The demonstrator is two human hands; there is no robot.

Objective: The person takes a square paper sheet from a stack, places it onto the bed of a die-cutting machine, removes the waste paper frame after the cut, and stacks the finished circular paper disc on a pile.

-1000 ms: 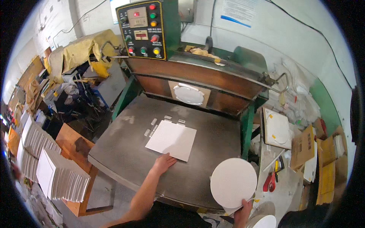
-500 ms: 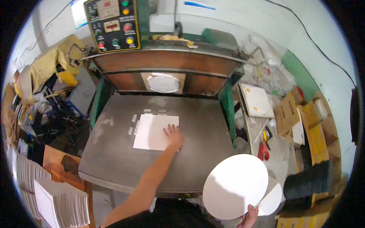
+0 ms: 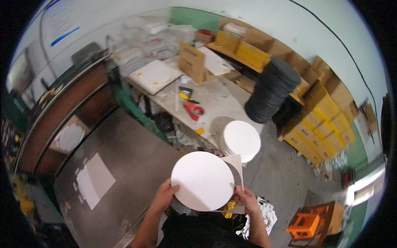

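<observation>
A large round white disc (image 3: 202, 181) is held in front of my body. My left hand (image 3: 164, 195) pinches its left edge, thumb on top. At the disc's right side my right hand (image 3: 247, 200) grips a white offcut sheet (image 3: 236, 162) with a curved cutout, partly hidden behind the disc. Whether the right fingers also touch the disc is hard to see. Just beyond stands a stack of round white discs (image 3: 242, 140) at the table's near end. On the press bed (image 3: 136, 153) to the left lies a white square sheet (image 3: 96, 181) against small stops.
A side table (image 3: 225, 99) carries a red tape dispenser (image 3: 194, 110), a white board (image 3: 155, 76) and a tall stack of black discs (image 3: 273, 89). Yellow-taped cartons (image 3: 318, 120) line the wall. White scraps (image 3: 262, 219) lie by my right arm; an orange crate (image 3: 304, 225) stands on the floor.
My view has swung right, toward the side table. My left hand has left the square sheet on the press bed and taken the disc's edge. The right hand still holds the offcut.
</observation>
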